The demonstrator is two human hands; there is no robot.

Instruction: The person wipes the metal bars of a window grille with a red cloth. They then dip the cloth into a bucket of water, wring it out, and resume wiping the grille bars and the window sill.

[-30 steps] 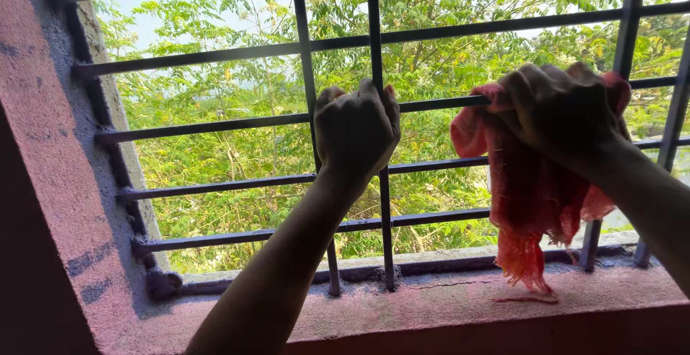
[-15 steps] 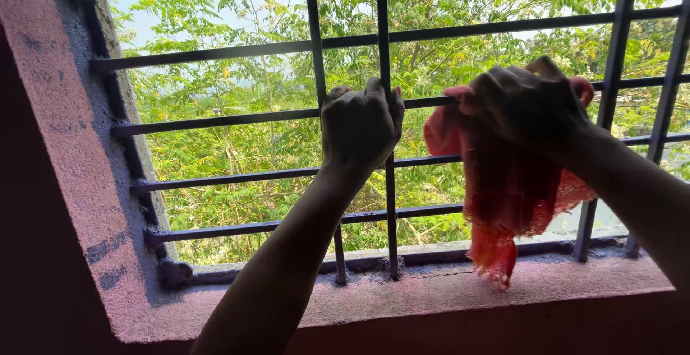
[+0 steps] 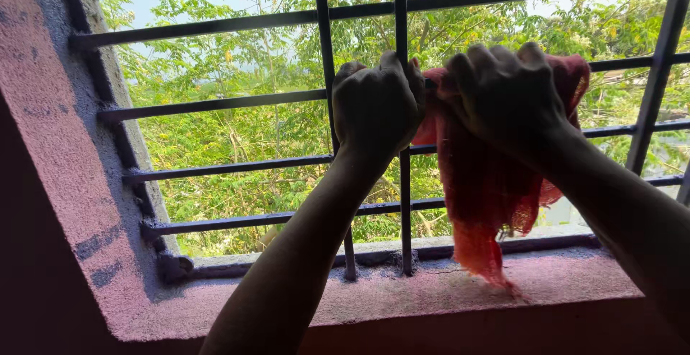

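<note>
Nearest to the camera, the pink window ledge (image 3: 402, 294) is lying under both forearms, and the frayed lower end of the red cloth (image 3: 481, 197) is hanging down until it is almost touching this ledge. Above it, the left hand (image 3: 375, 107) is keeping its grip clenched around a vertical bar (image 3: 404, 204) of the dark metal grille (image 3: 215, 103), at the same place as one second ago. The right hand (image 3: 507, 96) is grasping the cloth and pressing it on a horizontal bar (image 3: 618, 130); it is sliding leftward along this bar, so now the cloth is just beside the left hand, when before the two were well apart. I judge the wiping is reaching the middle of the grille. Behind the bars, green trees (image 3: 237, 132) are standing in bright light
</note>
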